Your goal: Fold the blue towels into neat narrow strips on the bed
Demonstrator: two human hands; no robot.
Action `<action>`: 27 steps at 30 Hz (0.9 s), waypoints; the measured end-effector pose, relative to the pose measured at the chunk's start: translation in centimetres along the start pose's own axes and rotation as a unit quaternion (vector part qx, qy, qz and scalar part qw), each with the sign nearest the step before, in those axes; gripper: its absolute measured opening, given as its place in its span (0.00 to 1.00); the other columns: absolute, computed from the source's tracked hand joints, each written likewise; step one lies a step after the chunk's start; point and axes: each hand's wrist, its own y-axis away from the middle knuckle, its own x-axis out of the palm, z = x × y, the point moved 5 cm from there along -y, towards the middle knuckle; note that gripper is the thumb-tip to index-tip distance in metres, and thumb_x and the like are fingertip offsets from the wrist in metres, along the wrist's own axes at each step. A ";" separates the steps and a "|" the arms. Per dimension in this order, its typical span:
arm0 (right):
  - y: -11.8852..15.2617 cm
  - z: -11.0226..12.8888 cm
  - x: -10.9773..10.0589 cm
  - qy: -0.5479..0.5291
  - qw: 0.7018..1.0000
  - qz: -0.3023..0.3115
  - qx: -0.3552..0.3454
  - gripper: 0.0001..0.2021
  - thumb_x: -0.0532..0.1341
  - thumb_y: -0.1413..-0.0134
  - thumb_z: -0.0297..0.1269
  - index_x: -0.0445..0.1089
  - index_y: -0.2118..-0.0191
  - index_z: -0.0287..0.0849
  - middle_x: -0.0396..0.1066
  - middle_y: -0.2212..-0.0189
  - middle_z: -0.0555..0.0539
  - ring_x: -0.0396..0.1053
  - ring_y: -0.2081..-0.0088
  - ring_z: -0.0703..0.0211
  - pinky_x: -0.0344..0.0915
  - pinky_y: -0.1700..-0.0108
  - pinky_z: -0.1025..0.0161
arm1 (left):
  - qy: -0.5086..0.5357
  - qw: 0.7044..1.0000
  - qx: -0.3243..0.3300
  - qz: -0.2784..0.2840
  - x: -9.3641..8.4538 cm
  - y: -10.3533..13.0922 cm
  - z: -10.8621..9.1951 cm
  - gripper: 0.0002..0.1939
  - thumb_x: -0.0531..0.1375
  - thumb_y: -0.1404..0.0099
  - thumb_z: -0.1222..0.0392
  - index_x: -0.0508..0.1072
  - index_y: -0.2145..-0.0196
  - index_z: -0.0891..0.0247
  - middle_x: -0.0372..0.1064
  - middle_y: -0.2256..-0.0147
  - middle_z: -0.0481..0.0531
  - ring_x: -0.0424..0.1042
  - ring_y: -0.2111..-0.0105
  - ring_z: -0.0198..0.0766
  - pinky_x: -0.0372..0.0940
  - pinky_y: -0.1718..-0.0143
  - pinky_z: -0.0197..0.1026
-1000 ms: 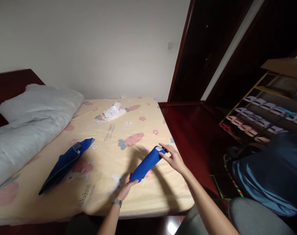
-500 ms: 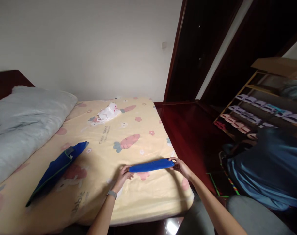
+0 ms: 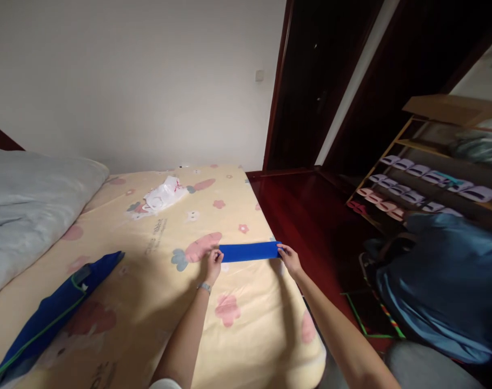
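A flat blue strip of folded cloth [image 3: 249,252] is stretched level above the patterned bed sheet, one end in each hand. My left hand [image 3: 215,266] pinches its left end, and my right hand [image 3: 290,259] grips the right end near the bed's edge. Further left on the bed lies a second blue cloth [image 3: 63,308] with green edging, long and loosely folded, touched by neither hand. A crumpled white plastic bag [image 3: 165,194] rests on the sheet toward the wall.
A grey quilt [image 3: 31,205] covers the bed's left side. Right of the bed are a dark red floor [image 3: 294,210], a rack with rows of slippers [image 3: 418,170], a dark blue cloth-covered heap [image 3: 444,286] and a grey rounded seat [image 3: 424,367].
Both hands have moved forward with the blue strip, whose broad face now shows more. The view has shifted to the right, so the bed and the other cloth appear further left.
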 end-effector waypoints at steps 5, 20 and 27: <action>-2.1 -3.7 0.5 0.076 0.996 -0.036 0.003 0.21 0.61 0.50 0.55 0.77 0.61 0.42 0.77 0.59 0.40 0.74 0.55 0.43 0.67 0.46 0.41 | -0.108 0.994 0.033 -0.012 1.6 -0.3 0.7 0.03 0.56 0.37 0.62 0.69 0.68 0.59 0.70 0.68 0.50 0.70 0.65 0.41 0.64 0.56 0.44; 9.5 -3.4 -3.2 0.145 0.979 -0.130 -0.065 0.28 0.49 0.35 0.53 0.72 0.43 0.39 0.65 0.39 0.36 0.62 0.37 0.41 0.56 0.34 0.40 | -0.340 0.931 0.115 -0.066 -3.8 11.8 2.8 0.18 0.51 0.32 0.60 0.71 0.47 0.60 0.64 0.39 0.62 0.57 0.35 0.51 0.52 0.33 0.56; 26.8 -8.3 -13.8 0.255 0.964 -0.067 -0.030 0.21 0.56 0.48 0.53 0.79 0.55 0.49 0.74 0.48 0.39 0.70 0.45 0.33 0.64 0.39 0.36 | -0.508 0.855 0.093 -0.050 -23.3 26.1 7.9 0.20 0.53 0.36 0.57 0.76 0.50 0.45 0.69 0.40 0.47 0.58 0.34 0.55 0.55 0.37 0.62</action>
